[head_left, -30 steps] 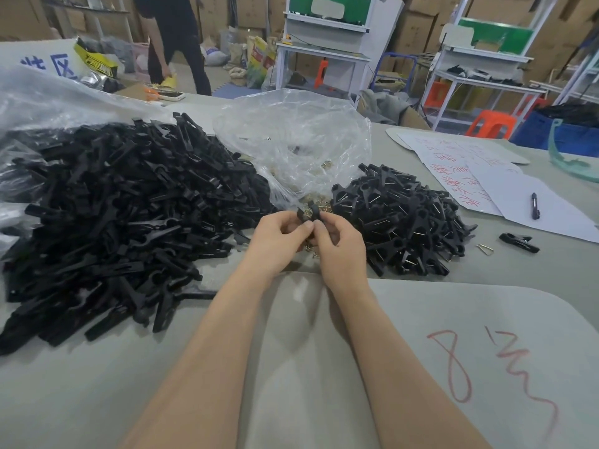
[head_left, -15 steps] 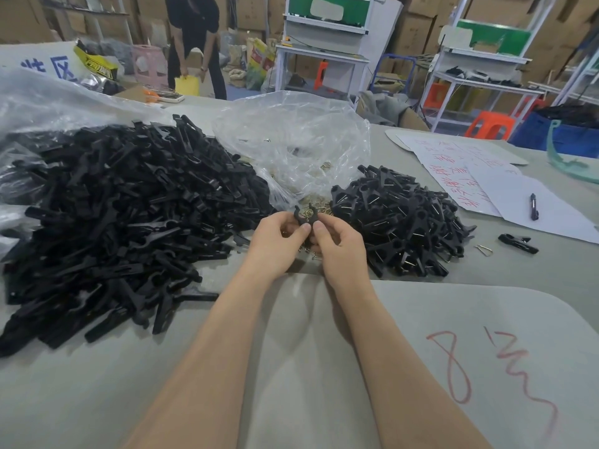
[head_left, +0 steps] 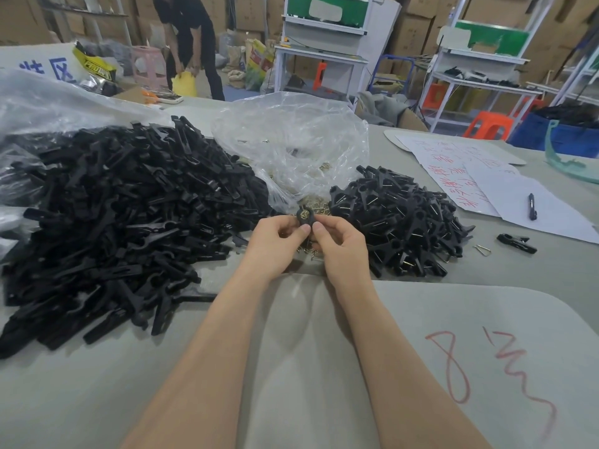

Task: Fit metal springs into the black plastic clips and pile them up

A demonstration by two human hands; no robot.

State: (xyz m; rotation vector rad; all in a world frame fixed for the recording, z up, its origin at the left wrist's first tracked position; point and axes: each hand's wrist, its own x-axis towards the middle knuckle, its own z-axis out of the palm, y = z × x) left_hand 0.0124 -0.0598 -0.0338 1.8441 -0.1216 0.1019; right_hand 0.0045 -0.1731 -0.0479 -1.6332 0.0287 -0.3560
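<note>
My left hand (head_left: 275, 241) and my right hand (head_left: 340, 244) meet at mid-table and pinch one black plastic clip (head_left: 305, 218) between their fingertips; a brass-coloured spring shows in its top. Loose metal springs (head_left: 312, 202) lie just behind the hands at the mouth of a clear plastic bag (head_left: 291, 147). A big heap of black clip parts (head_left: 120, 215) spreads to the left. A smaller pile of clips with springs fitted (head_left: 398, 218) sits to the right, close to my right hand.
A single clip (head_left: 516, 243) and a loose spring (head_left: 483, 249) lie on the table at right. White papers (head_left: 534, 202) with red writing carry a pen (head_left: 531, 206). A grey board (head_left: 453, 351) with red marks lies under my forearms. A person (head_left: 191, 43) bends over beyond the table.
Both hands stay at the same spot and keep working the same clip with small finger movements. The person in the background has stepped right and bent down.
</note>
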